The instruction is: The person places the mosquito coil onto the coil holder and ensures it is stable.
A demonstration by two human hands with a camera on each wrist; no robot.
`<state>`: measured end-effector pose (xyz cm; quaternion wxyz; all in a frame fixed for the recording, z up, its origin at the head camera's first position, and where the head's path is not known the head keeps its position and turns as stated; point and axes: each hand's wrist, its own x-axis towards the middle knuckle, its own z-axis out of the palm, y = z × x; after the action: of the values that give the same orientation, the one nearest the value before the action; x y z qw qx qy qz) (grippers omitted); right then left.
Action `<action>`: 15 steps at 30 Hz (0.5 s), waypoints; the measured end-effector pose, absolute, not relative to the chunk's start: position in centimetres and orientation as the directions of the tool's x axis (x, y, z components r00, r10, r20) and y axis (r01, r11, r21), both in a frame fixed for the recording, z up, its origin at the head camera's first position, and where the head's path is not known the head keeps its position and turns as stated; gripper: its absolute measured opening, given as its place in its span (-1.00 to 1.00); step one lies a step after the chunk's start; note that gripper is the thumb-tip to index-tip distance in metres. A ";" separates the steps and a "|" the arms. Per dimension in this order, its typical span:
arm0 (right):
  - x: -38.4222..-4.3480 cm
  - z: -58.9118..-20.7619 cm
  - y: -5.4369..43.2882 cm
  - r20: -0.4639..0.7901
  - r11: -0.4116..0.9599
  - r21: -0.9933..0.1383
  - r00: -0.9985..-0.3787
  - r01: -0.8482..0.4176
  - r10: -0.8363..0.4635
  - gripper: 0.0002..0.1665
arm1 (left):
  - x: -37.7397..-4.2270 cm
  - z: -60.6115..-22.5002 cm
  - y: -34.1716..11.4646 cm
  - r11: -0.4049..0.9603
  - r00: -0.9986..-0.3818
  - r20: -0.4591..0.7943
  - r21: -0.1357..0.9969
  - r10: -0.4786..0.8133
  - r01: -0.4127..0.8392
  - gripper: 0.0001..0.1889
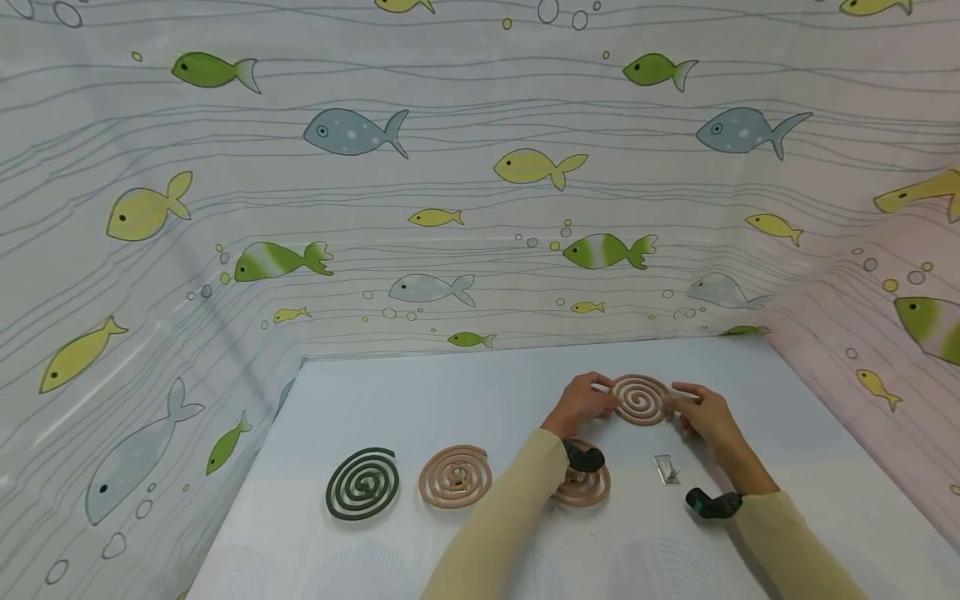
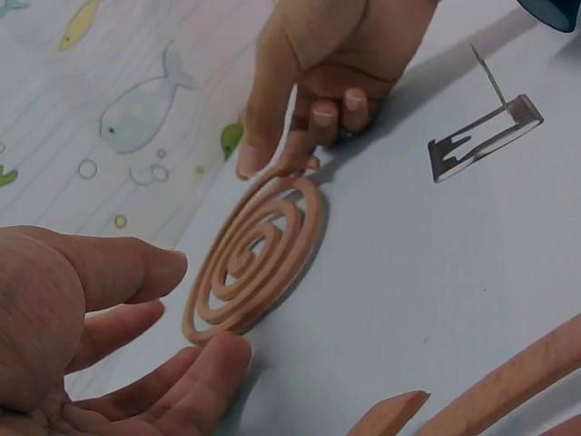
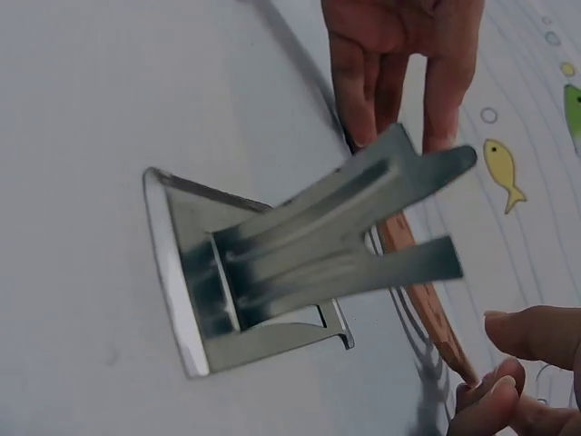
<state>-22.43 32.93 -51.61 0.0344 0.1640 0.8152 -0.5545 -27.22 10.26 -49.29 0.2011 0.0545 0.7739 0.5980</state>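
Observation:
A brown mosquito coil (image 1: 640, 402) lies between both hands at the back right of the white table. My right hand (image 1: 708, 421) pinches the coil's outer end with thumb and finger, as the left wrist view shows. On the opposite side, my left hand (image 1: 581, 402) has its fingers spread, fingertips right at the rim and thumb apart from it. A metal coil stand (image 3: 318, 254) with a raised forked tongue sits on the table near the right wrist.
To the left lie a dark green coil (image 1: 363, 483) and a brown coil (image 1: 455, 477), each with a small piece at its middle. Another brown coil (image 1: 592, 492) is partly hidden beneath the left wrist. A fish-patterned sheet (image 1: 480, 250) rises behind the table.

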 end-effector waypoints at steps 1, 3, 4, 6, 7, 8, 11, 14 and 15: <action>-22.4 -51.6 32.9 -0.238 0.329 -0.894 -0.945 0.304 0.227 -0.21 | -27.2 -49.3 10.3 0.279 -0.913 -0.250 0.947 0.323 -0.160 -0.67; -22.4 -51.6 32.9 -0.231 0.332 -0.896 -0.949 0.294 0.216 -0.23 | -27.2 -49.2 10.3 0.273 -0.912 -0.253 0.947 0.322 -0.167 -0.67; -22.3 -51.6 32.9 -0.226 0.337 -0.897 -0.952 0.287 0.209 -0.23 | -27.1 -49.2 10.3 0.270 -0.912 -0.253 0.948 0.323 -0.167 -0.67; -22.3 -51.5 32.8 -0.214 0.345 -0.899 -0.957 0.271 0.196 -0.23 | -27.1 -49.2 10.3 0.269 -0.912 -0.252 0.949 0.324 -0.167 -0.67; -22.3 -51.5 32.8 -0.207 0.349 -0.900 -0.960 0.262 0.188 -0.23 | -27.1 -49.2 10.3 0.265 -0.912 -0.251 0.950 0.323 -0.167 -0.67; -22.2 -51.6 32.7 -0.199 0.353 -0.901 -0.963 0.252 0.180 -0.23 | -27.2 -49.3 10.3 0.264 -0.913 -0.249 0.950 0.323 -0.166 -0.67; -22.2 -51.6 32.7 -0.184 0.353 -0.907 -0.970 0.230 0.159 -0.23 | -27.3 -49.4 10.4 0.267 -0.917 -0.243 0.950 0.316 -0.160 -0.67; -22.3 -51.8 32.9 -0.180 0.333 -0.917 -0.973 0.220 0.146 -0.26 | -27.3 -49.5 10.3 0.268 -0.917 -0.238 0.951 0.319 -0.154 -0.67; -22.3 -51.8 33.0 -0.180 0.322 -0.921 -0.973 0.218 0.144 -0.27 | -27.4 -49.5 10.3 0.264 -0.916 -0.239 0.952 0.322 -0.155 -0.67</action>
<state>-22.33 33.00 -51.82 0.0325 0.1115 0.8125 -0.5713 -27.35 10.32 -49.47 0.1975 0.0543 0.7702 0.6040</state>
